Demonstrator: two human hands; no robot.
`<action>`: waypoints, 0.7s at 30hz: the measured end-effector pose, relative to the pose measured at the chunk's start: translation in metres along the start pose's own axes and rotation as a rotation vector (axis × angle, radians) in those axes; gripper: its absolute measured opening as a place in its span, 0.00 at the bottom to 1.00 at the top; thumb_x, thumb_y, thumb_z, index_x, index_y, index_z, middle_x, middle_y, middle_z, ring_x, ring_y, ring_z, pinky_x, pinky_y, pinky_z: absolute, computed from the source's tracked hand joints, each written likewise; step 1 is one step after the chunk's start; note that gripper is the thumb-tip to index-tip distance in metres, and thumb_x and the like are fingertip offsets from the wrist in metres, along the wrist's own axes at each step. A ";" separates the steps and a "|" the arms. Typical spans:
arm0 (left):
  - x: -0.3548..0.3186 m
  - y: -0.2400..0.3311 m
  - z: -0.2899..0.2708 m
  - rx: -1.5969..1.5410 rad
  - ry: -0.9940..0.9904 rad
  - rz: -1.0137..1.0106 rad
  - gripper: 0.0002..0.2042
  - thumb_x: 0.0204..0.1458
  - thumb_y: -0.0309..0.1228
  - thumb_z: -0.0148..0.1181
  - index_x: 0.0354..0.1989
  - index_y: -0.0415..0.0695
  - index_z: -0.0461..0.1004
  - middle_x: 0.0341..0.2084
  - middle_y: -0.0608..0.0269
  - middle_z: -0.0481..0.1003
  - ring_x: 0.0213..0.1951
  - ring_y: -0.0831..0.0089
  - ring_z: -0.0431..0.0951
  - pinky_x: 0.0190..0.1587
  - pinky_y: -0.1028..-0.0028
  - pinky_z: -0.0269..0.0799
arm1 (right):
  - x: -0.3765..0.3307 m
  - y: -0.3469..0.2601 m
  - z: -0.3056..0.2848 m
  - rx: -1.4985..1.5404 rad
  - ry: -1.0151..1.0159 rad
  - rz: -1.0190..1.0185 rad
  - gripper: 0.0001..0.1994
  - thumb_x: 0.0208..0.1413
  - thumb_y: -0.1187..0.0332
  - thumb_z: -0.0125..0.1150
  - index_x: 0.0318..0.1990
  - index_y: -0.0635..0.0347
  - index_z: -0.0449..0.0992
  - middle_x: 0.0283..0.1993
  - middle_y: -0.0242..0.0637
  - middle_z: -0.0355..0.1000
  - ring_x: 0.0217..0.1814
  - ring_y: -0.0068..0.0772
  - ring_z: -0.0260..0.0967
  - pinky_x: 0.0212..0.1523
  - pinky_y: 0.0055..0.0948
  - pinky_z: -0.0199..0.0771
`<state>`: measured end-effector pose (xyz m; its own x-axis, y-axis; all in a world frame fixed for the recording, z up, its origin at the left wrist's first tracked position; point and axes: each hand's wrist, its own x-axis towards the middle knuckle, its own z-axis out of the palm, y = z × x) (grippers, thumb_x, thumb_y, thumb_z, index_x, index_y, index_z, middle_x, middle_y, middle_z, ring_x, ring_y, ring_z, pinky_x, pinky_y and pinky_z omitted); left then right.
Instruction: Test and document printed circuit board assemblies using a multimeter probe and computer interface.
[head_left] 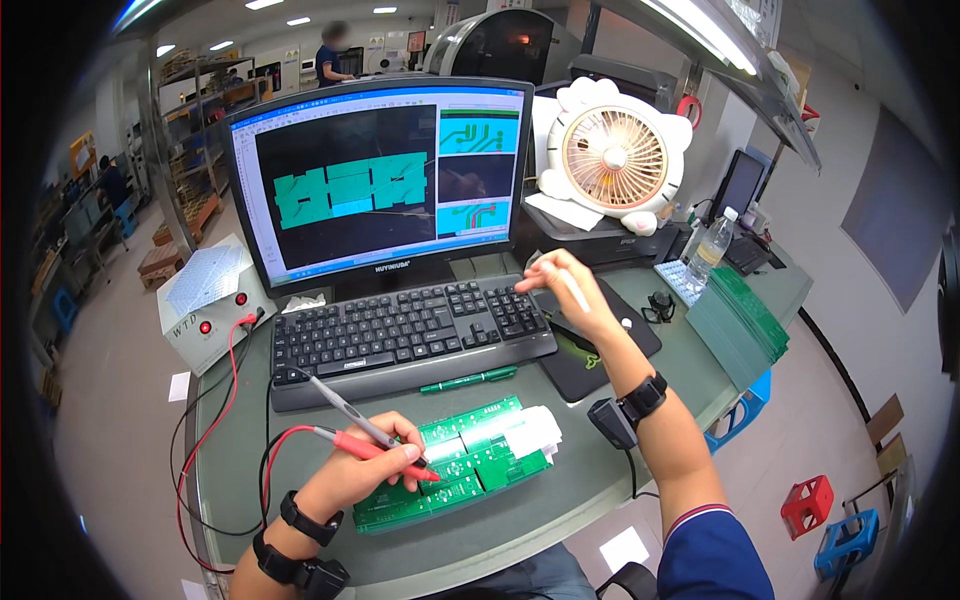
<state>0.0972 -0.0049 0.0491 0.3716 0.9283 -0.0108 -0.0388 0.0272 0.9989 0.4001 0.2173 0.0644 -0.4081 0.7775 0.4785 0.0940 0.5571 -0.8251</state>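
My left hand grips two test probes, one red and one grey, with their tips resting on a green circuit board panel lying on the green desk. A white paper slip lies on the panel's right end. My right hand hovers over the right end of a black keyboard, fingers bent toward the number keys, with a thin white stick held between them. A black band sits on each wrist.
Behind the keyboard a monitor displays teal board layouts. A grey tester box with red wires stands left. A green pen, black mouse pad, fan, water bottle and stacked green boards lie right.
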 end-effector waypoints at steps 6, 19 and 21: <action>-0.001 0.001 0.000 0.038 -0.006 0.006 0.07 0.56 0.31 0.56 0.35 0.39 0.70 0.27 0.62 0.75 0.26 0.80 0.77 0.24 0.83 0.66 | 0.007 0.023 0.015 -0.574 -0.103 -0.070 0.06 0.61 0.69 0.53 0.38 0.62 0.71 0.35 0.39 0.76 0.41 0.40 0.73 0.43 0.34 0.70; 0.000 0.000 0.001 0.049 -0.012 -0.032 0.07 0.56 0.32 0.56 0.35 0.41 0.70 0.27 0.64 0.75 0.26 0.81 0.77 0.25 0.83 0.65 | 0.014 0.031 0.005 -0.785 -0.121 0.068 0.09 0.62 0.60 0.48 0.35 0.53 0.71 0.27 0.29 0.77 0.39 0.36 0.73 0.48 0.37 0.59; -0.001 -0.001 0.001 0.045 -0.005 -0.028 0.07 0.56 0.32 0.56 0.35 0.41 0.71 0.27 0.64 0.76 0.26 0.81 0.77 0.25 0.83 0.65 | 0.012 0.024 0.006 -0.808 -0.133 0.076 0.09 0.62 0.60 0.48 0.35 0.53 0.71 0.26 0.30 0.76 0.38 0.37 0.73 0.47 0.37 0.59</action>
<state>0.0975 -0.0062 0.0486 0.3766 0.9256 -0.0388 0.0134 0.0364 0.9992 0.3917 0.2380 0.0483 -0.4735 0.8089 0.3487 0.7296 0.5819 -0.3593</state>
